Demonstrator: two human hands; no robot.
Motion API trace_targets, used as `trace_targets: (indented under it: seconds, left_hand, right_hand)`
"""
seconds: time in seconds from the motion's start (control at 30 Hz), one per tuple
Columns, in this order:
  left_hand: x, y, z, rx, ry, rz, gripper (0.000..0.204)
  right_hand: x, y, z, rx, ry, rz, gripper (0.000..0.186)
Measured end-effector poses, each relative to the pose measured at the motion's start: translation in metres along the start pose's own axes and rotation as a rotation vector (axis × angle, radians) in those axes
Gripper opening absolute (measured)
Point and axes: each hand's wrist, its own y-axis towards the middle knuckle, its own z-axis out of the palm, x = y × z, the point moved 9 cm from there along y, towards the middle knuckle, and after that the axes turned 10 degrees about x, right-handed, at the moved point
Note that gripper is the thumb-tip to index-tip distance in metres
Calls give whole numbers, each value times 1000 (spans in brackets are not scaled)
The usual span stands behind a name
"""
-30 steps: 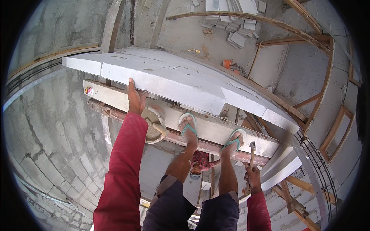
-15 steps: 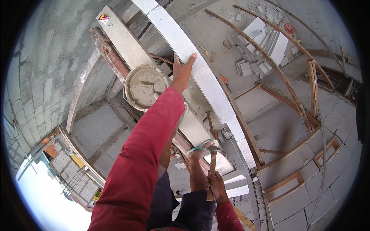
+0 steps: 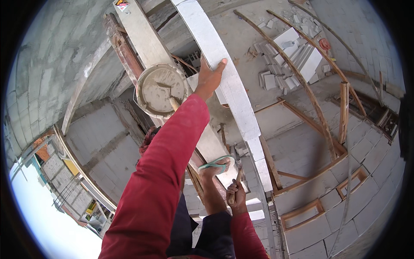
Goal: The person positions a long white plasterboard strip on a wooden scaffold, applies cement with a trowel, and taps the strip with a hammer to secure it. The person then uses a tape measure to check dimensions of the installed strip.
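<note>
My left hand (image 3: 210,78) grips the edge of a white block (image 3: 230,84) on top of a narrow block wall. Its thumb lies on the upper face, its fingers over the side nearer the bucket. Low in the head view, my right hand (image 3: 236,197) is closed around the wooden handle of a hammer (image 3: 239,175), held upright beside the wall; its head is blurred. Left of the wall, a round bucket (image 3: 139,101) of grey mortar stands on a plank (image 3: 148,41). A trowel (image 3: 173,102) lies in the mortar, its handle partly behind my left sleeve.
My sandaled foot (image 3: 217,166) stands on the plank, high above the floor. Curved timbers (image 3: 297,71) and wooden frames (image 3: 304,213) lie right of the wall. White blocks (image 3: 297,56) are piled at the far right. A grey block wall (image 3: 56,64) rises on the left.
The view has shifted, so the wall and bucket sit differently in it. My right hand has turned the hammer, its head now less plainly seen. My left hand keeps its hold on the block.
</note>
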Motion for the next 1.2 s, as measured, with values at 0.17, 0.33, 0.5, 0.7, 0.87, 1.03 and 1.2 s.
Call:
trace_targets:
  seconds: [0.17, 0.33, 0.5, 0.7, 0.87, 1.03, 1.2]
  left_hand:
    - [-4, 1, -1, -22, 47, 44, 102]
    - [0, -6, -1, -79, 63, -43, 100]
    - [-4, -7, 1, -87, 46, -12, 99]
    - [-1, -9, 1, -94, 61, -36, 97]
    - [-4, -9, 2, -65, 57, -7, 97]
    - [-1, -8, 0, -84, 48, 9, 96]
    - [4, -4, -2, -94, 107, 25, 96]
  right_hand:
    - [38, 80, 20, 111, 274, -218, 26]
    - [28, 101, 86, 377, 101, -111, 32]
    - [26, 101, 103, 323, 105, -82, 47]
    - [20, 113, 109, 315, 84, -125, 35]
    - [23, 103, 113, 215, 57, -161, 39]
    - [10, 97, 133, 333, -17, -66, 52]
    - [20, 90, 121, 139, -48, -175, 51]
